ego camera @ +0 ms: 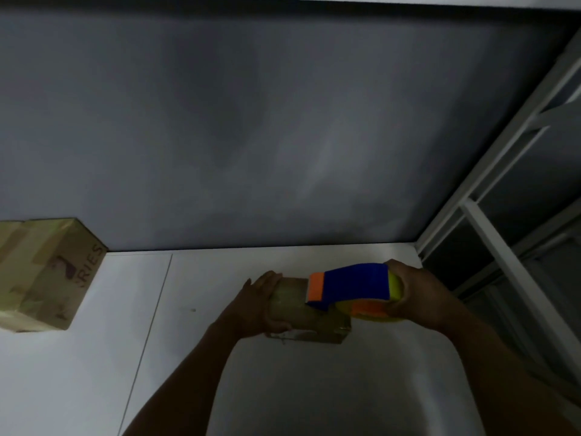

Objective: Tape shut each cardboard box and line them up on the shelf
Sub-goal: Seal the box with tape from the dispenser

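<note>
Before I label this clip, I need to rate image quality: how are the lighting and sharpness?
Head view: dim overall; the grey wall looks mottled and smeary; the hands and forearms are dark and underexposed; the blue-and-orange tape dispenser stays vivid; the printed cardboard box at left is soft.

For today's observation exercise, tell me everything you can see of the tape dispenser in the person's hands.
The tape dispenser looks like plastic: a blue body, an orange front end and orange lower part, with a yellow-green piece at the rear. It lies roughly level, front end pointing left. The right hand grips its rear, and its front sits against the top of a small cardboard box that the left hand steadies over the white surface. The dim, blurred picture hides any blade.
</note>
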Demonstrator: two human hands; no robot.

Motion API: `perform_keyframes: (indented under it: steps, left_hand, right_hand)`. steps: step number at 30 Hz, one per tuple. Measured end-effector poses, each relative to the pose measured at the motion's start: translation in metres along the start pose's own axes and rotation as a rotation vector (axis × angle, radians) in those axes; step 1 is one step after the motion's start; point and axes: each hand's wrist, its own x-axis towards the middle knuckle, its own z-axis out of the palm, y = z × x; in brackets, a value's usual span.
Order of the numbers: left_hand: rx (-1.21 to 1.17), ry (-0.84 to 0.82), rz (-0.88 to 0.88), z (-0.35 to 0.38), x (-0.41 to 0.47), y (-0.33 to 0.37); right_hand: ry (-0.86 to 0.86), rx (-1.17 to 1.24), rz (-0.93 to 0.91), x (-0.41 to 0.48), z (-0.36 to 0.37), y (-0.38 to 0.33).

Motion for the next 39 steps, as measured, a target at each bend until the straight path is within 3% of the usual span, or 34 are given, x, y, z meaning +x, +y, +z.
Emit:
perform_keyframes:
  steps: [12,15,19,26,30,34,37,39]
  left_hand:
    - [0.189,-0.028,-0.067,-0.017,-0.045,-0.052]
    - [0.352,0.084,0.039,-0.004,-0.053,-0.048]
    - [0.316,0.151,-0.023,0.016,-0.058,-0.036]
    - [0.289,0.118,0.012,0.019,-0.05,-0.021]
    - [-0.005,0.269,-0.152,0.016,-0.042,-0.018]
    - [0.119,0.322,-0.321,0.022,-0.024,-0.001]
    - [0.245,0.279,-0.332,0.023,-0.016,0.003]
    - [0.276,0.263,-0.327,0.023,-0.016,-0.002]
  right_hand:
    - [0.023,-0.006,-0.227,0.02,0.048,-0.032]
    - [0.008,0.068,-0.191,0.024,0.05,-0.036]
    - [-0.032,0.144,-0.159,0.025,0.05,-0.039]
    - [-0.037,0.111,-0.115,0.029,0.053,-0.035]
    - [-0.052,0.114,-0.105,0.03,0.056,-0.031]
    - [-0.026,0.128,-0.091,0.028,0.054,-0.034]
    - [-0.003,0.145,-0.166,0.024,0.053,-0.037]
    - [-0.027,0.017,-0.228,0.024,0.052,-0.038]
